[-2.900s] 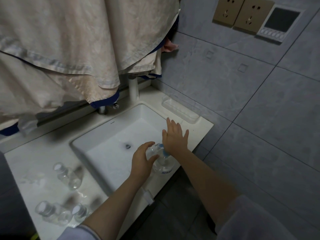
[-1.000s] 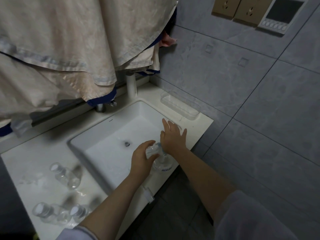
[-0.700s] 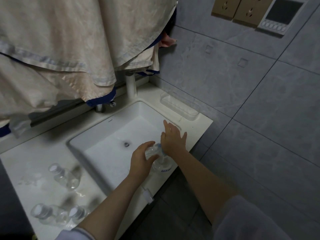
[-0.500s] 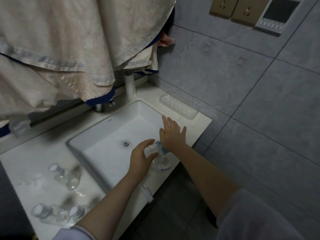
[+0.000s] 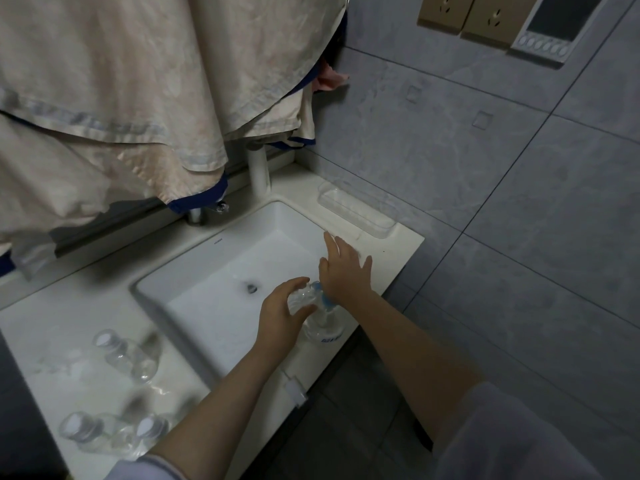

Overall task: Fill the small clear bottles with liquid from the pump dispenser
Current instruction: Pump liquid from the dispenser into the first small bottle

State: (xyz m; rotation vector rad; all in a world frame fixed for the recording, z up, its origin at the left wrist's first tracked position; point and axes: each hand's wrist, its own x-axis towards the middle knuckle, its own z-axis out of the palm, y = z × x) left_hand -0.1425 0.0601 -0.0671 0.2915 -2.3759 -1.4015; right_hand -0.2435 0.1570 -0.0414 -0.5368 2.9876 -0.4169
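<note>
While beside sink [image 5: 194, 271]: three spare bottles [image 5: 128, 355]; left hand [image 5: 282, 318] gripped bottle [image 5: 301, 301], right hand [image 5: 344, 271] flat-fingered, pressed dispenser [image 5: 323, 327].

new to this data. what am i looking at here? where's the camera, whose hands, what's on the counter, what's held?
No robot: one head-worn camera looks down at a person's two bare hands. The left hand has its grip round a small clear bottle, held at the pump dispenser, which stands on the front rim of the sink. The right hand rests flat on the pump top, fingers straight. Three more bottles stand on the counter to the left. Towels hang above.
</note>
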